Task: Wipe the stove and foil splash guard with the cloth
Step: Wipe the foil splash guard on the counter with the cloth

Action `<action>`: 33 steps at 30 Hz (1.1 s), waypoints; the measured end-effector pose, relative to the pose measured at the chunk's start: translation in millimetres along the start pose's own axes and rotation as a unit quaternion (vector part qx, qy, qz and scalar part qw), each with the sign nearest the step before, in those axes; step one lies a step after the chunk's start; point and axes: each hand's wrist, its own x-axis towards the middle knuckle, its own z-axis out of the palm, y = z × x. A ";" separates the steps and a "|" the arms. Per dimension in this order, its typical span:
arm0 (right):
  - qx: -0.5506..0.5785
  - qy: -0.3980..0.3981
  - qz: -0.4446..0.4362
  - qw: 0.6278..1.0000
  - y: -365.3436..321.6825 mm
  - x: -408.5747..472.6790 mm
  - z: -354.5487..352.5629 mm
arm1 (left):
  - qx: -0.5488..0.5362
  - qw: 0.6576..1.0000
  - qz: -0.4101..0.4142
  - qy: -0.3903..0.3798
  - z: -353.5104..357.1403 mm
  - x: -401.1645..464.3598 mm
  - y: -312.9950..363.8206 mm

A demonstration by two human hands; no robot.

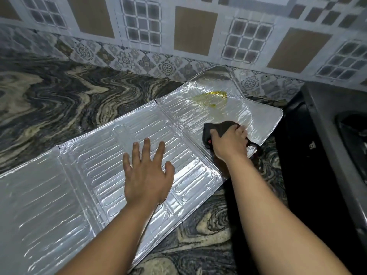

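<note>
Where the marbled countertop meets the tiled wall, foil splash guard laid flat, unfolded in panels. Left hand spread open, palm down, pressed on the middle panel, holding nothing. Right hand closed over a dark cloth, cloth bunched against the far right panel. Yellow oily smear just beyond the cloth, apart from it. Stove at the right edge, dark, just beside the guard's end, only partly in view.
</note>
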 end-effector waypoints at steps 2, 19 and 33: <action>-0.043 -0.026 0.007 0.999 -6.5 4.5 5.7 | 0.001 1.000 0.002 0.002 0.0 -0.2 0.0; -0.174 -0.074 -0.224 0.956 -104.3 129.1 -2.0 | 0.020 1.000 0.002 0.023 6.1 1.6 -2.2; -0.174 -0.019 -0.101 0.979 -39.2 122.3 -19.6 | 0.014 1.000 -0.022 0.002 2.6 3.5 0.7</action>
